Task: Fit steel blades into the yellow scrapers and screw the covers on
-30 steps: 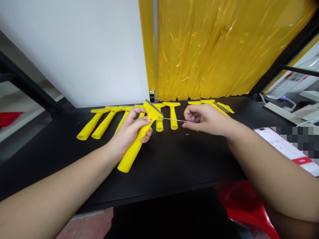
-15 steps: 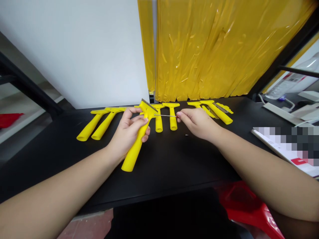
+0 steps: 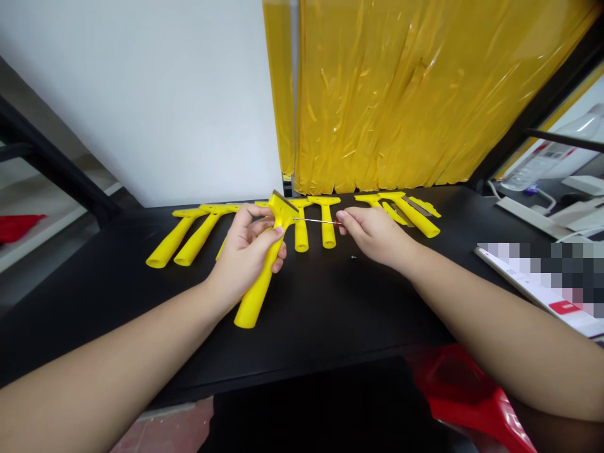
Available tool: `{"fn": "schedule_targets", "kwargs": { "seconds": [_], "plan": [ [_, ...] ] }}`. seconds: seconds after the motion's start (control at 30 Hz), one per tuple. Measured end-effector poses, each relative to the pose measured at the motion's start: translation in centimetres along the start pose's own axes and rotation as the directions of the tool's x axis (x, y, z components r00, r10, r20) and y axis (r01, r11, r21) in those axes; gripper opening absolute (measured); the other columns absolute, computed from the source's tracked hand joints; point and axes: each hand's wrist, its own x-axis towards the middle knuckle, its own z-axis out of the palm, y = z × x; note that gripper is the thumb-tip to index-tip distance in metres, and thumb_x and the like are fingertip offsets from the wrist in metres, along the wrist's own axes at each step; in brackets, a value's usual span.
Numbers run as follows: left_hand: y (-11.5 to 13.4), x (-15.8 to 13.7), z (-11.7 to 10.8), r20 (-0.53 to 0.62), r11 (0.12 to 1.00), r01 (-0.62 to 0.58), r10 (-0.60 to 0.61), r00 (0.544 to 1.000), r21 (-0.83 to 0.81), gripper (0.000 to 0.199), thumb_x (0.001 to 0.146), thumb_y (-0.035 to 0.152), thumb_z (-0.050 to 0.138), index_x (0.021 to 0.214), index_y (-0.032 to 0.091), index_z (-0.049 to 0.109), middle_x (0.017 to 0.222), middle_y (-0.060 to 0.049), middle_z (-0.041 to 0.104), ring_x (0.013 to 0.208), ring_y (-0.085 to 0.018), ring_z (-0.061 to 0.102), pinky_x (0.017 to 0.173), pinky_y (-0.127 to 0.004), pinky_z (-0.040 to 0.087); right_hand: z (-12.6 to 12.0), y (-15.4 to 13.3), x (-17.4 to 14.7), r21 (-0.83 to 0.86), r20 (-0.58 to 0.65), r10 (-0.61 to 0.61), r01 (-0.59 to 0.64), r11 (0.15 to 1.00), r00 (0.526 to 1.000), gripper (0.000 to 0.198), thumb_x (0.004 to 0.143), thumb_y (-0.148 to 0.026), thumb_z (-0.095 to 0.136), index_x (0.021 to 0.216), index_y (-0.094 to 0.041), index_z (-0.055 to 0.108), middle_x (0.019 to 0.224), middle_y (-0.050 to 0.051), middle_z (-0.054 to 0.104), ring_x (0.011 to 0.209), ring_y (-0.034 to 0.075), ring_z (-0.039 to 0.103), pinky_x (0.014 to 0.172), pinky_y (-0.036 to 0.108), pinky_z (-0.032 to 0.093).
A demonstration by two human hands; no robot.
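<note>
Black counter [image 3: 321,314] bore yellow scrapers [image 3: 329,226] along its rear; over it, another scraper [image 3: 257,296] tilted, head up, in grip of L hand [image 3: 248,245]; R hand [image 3: 375,233] pinched a screwdriver [image 3: 321,221] w/ tip at that scraper's head; tiny screw [image 3: 353,257] lay on counter, nr R hand.

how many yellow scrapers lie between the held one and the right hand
2: one scraper just right of the held scraper, another scraper nearer the right hand; others may be hidden behind the hands.
</note>
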Motion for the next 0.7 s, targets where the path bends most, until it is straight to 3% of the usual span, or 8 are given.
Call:
{"fn": "schedule_targets", "kwargs": {
  "seconds": [0.07,0.13,0.2,0.33,0.47,0.6,0.7],
  "plan": [
    [0.04,-0.09,0.07,0.005,1.0,-0.008,0.008,1.0,0.009,0.038,0.083,0.02,0.075,0.104,0.026,0.044,0.086,0.004,0.061,0.056,-0.013,0.064,0.04,-0.02,0.046,0.01,0.14,-0.05,0.041,0.024,-0.002,0.001,0.999,1.0,0.041,0.109,-0.046,0.039,0.081,-0.022,0.057,0.071,0.002,0.062,0.065,0.018,0.054,0.067,0.033,0.038],
    [0.06,-0.11,0.07,0.005,1.0,-0.017,0.017,1.0,0.017,0.037,0.084,0.02,0.075,0.104,0.025,0.044,0.086,0.004,0.061,0.055,-0.012,0.063,0.04,-0.02,0.046,0.02,0.35,-0.2,0.084,0.054,-0.039,0.034,0.996,0.998,0.024,0.105,-0.046,0.05,0.097,-0.024,0.055,0.071,-0.001,0.06,0.062,0.017,0.051,0.063,0.031,0.037],
    [0.07,-0.06,0.04,0.004,1.0,-0.026,0.025,1.0,0.017,0.037,0.084,0.02,0.074,0.104,0.025,0.044,0.085,0.004,0.061,0.055,-0.011,0.063,0.04,-0.02,0.046,0.03,0.56,-0.27,0.096,0.058,-0.086,0.081,0.992,0.995,0.02,0.1,-0.041,0.059,0.108,-0.025,0.049,0.075,-0.003,0.06,0.062,0.017,0.049,0.062,0.03,0.037],
    [0.1,-0.07,0.1,-0.001,1.0,-0.03,0.03,1.0,-0.002,0.039,0.082,0.022,0.076,0.103,0.026,0.043,0.088,0.005,0.06,0.055,-0.011,0.064,0.04,-0.019,0.046,-0.05,0.71,0.12,0.008,-0.047,-0.105,0.105,0.994,0.993,0.015,0.103,-0.037,0.053,0.097,-0.023,0.053,0.084,0.003,0.065,0.072,0.019,0.056,0.068,0.032,0.04],
    [0.1,-0.29,0.28,0.037,0.999,-0.039,0.04,0.999,-0.019,0.04,0.082,0.021,0.077,0.101,0.026,0.043,0.091,0.005,0.057,0.055,-0.011,0.065,0.038,-0.02,0.045,-0.2,0.45,0.38,-0.024,-0.053,-0.052,0.05,0.998,0.997,0.04,0.108,-0.043,0.04,0.078,-0.022,0.055,0.075,0.005,0.064,0.071,0.02,0.058,0.07,0.034,0.039],
    [0.08,-0.27,0.18,0.046,0.998,-0.07,0.07,0.997,-0.008,0.037,0.084,0.02,0.075,0.103,0.026,0.044,0.091,0.005,0.058,0.054,-0.01,0.063,0.038,-0.02,0.045,-0.11,0.17,-0.21,0.063,-0.004,-0.081,0.081,0.995,0.997,0.02,0.104,-0.043,0.053,0.097,-0.024,0.052,0.071,-0.001,0.058,0.062,0.017,0.051,0.063,0.031,0.038],
    [0.09,-0.11,0.02,0.021,0.998,-0.067,0.067,0.998,-0.001,0.036,0.085,0.02,0.074,0.105,0.026,0.044,0.088,0.005,0.059,0.054,-0.01,0.063,0.039,-0.019,0.046,-0.04,-0.03,-0.53,0.064,-0.006,-0.109,0.109,0.992,0.994,0.018,0.099,-0.035,0.059,0.105,-0.025,0.046,0.076,-0.001,0.059,0.062,0.017,0.05,0.062,0.031,0.038]
  ]
}}
